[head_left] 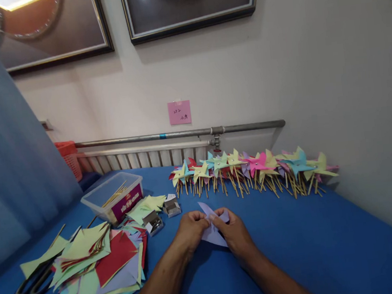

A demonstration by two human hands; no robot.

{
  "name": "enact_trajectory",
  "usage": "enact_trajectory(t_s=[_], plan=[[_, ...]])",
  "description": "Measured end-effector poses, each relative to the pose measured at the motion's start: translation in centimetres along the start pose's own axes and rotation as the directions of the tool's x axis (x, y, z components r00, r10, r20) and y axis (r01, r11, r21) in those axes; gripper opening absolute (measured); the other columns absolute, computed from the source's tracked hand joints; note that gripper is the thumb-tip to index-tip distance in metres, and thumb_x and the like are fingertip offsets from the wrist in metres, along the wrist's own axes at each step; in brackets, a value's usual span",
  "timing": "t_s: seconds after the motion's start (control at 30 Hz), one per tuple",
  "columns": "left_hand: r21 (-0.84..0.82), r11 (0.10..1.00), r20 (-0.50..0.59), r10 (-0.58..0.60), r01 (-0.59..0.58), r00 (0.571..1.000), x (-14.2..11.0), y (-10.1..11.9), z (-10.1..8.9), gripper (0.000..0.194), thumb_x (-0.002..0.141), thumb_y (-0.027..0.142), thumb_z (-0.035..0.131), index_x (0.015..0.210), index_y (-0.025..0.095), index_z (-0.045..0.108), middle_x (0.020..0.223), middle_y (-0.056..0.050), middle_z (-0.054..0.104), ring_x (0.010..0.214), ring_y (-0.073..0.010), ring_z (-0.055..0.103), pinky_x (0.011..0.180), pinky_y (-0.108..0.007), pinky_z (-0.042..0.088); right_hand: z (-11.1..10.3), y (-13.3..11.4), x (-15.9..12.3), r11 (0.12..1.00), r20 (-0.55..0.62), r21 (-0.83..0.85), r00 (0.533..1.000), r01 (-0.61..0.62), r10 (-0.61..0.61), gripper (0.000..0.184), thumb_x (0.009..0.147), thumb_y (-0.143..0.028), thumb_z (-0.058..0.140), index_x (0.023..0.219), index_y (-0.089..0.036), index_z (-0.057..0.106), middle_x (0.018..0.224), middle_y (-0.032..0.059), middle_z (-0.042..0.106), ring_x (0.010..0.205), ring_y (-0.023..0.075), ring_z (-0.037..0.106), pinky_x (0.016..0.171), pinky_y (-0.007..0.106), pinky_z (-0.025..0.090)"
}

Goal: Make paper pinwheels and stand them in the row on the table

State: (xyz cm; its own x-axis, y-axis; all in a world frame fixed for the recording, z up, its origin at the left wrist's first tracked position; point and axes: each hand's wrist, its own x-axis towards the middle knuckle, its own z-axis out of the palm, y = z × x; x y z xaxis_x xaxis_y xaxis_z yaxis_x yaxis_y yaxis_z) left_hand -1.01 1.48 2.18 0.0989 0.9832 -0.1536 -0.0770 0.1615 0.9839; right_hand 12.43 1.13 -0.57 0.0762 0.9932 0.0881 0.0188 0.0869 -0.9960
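Observation:
A lilac paper pinwheel piece point(213, 236) is held between my two hands over the blue table, its corners partly folded inward. My left hand point(190, 230) pinches its left side with thumb and fingers. On the other side, my right hand point(234, 230) grips the paper, the thumb pressing near its middle. Whether a pin sits under the fingers is hidden. Two small open boxes stand beyond my left hand; the nearer box point(153, 223) contains small shiny metal pieces, and the farther box point(172, 206) is grey.
Finished pinwheels on sticks point(233, 164) lie in a long row along the wall. To the left are stacked coloured paper sheets point(118, 257), black-handled scissors point(37, 280) and a clear plastic tub point(97, 196) with sticks. A metal pipe point(145, 137) runs along the wall.

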Motion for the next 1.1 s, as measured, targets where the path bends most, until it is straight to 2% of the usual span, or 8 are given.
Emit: enact_trajectory(t_s=[0.27, 0.43, 0.67, 0.8, 1.1], plan=[[-0.103, 0.994, 0.048, -0.029, 0.034, 0.998, -0.05, 0.14, -0.23, 0.026, 0.054, 0.031, 0.077, 0.057, 0.016, 0.057, 0.049, 0.002, 0.055, 0.045, -0.0074, 0.042, 0.050, -0.022, 0.029, -0.06, 0.25, 0.00, 1.000, 0.007, 0.019, 1.000, -0.017, 0.017, 0.035, 0.071, -0.054, 0.072, 0.077, -0.022, 0.059, 0.059, -0.0039, 0.057, 0.054, 0.0144, 0.048, 0.052, 0.026, 0.038], [-0.119, 0.992, 0.078, -0.024, 0.033, 0.997, -0.01, 0.05, -0.42, 0.028, 0.054, 0.032, 0.081, 0.061, 0.015, 0.060, 0.051, 0.002, 0.057, 0.047, -0.0079, 0.043, 0.051, -0.022, 0.029, -0.07, 0.53, 0.21, 0.997, 0.005, 0.075, 1.000, -0.028, 0.028, 0.036, 0.068, -0.053, 0.074, 0.078, -0.022, 0.058, 0.059, -0.0042, 0.056, 0.053, 0.0144, 0.048, 0.052, 0.026, 0.038], [-0.102, 0.994, 0.062, -0.026, 0.032, 0.998, -0.07, 0.31, -0.46, 0.028, 0.054, 0.032, 0.082, 0.062, 0.014, 0.062, 0.051, 0.002, 0.057, 0.047, -0.0080, 0.044, 0.050, -0.022, 0.031, -0.09, 0.21, 0.29, 0.998, -0.002, 0.049, 0.999, -0.049, 0.049, 0.029, 0.067, -0.045, 0.073, 0.077, -0.022, 0.059, 0.059, -0.0048, 0.056, 0.053, 0.0138, 0.047, 0.053, 0.026, 0.037], [-0.068, 0.997, 0.043, -0.030, 0.033, 0.999, -0.15, 0.40, -0.40, 0.024, 0.057, 0.030, 0.079, 0.060, 0.015, 0.060, 0.050, 0.002, 0.056, 0.047, -0.0083, 0.044, 0.050, -0.023, 0.030, -0.14, -0.15, 0.17, 0.998, 0.025, 0.047, 0.999, -0.044, 0.043, 0.029, 0.066, -0.043, 0.075, 0.077, -0.022, 0.060, 0.059, -0.0049, 0.056, 0.053, 0.0138, 0.047, 0.053, 0.026, 0.037], [-0.057, 0.998, 0.025, -0.028, 0.029, 0.999, -0.11, 0.32, -0.42, 0.020, 0.058, 0.029, 0.072, 0.056, 0.017, 0.056, 0.047, 0.004, 0.051, 0.044, -0.0077, 0.040, 0.049, -0.023, 0.026, -0.54, 0.45, 0.63, 1.000, 0.138, 0.004, 0.990, -0.031, 0.030, 0.036, 0.067, -0.050, 0.076, 0.081, -0.021, 0.060, 0.061, -0.0046, 0.058, 0.054, 0.0132, 0.048, 0.052, 0.025, 0.036]])
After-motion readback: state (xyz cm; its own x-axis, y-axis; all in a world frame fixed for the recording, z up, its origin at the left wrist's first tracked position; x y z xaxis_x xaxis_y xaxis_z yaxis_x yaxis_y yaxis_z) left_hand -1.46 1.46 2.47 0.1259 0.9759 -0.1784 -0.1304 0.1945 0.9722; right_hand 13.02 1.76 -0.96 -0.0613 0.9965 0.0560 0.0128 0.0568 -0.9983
